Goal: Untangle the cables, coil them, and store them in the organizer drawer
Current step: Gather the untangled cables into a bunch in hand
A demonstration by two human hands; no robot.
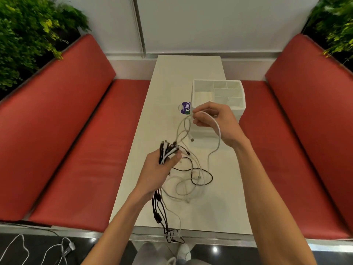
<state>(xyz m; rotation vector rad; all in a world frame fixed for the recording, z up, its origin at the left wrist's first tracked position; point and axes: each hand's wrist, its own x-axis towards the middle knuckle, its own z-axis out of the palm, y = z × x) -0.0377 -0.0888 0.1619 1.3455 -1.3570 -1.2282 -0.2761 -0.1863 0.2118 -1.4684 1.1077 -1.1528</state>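
A bundle of cables [166,152] is clasped by the left hand [156,172] above the table [210,211], plug ends pointing away, tails hanging past the near edge. A white cable [217,134] is pinched by the right hand [214,121], just before the organizer [236,111]. Bare tabletop lies beyond.

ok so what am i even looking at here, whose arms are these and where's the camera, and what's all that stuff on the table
There is no machine here. The two bare arms belong to a person, and the single picture comes from a wide-angle camera worn on their head, looking forward and down, so the edges bend.

The left hand is closed around a bundle of black and white cables, whose ends hang down past the near table edge. The right hand pinches one white cable lifted out of the tangle.

On the white table lie more loose cable loops, a white organizer with empty compartments, and a small purple tag beside it. Red benches run along both sides.
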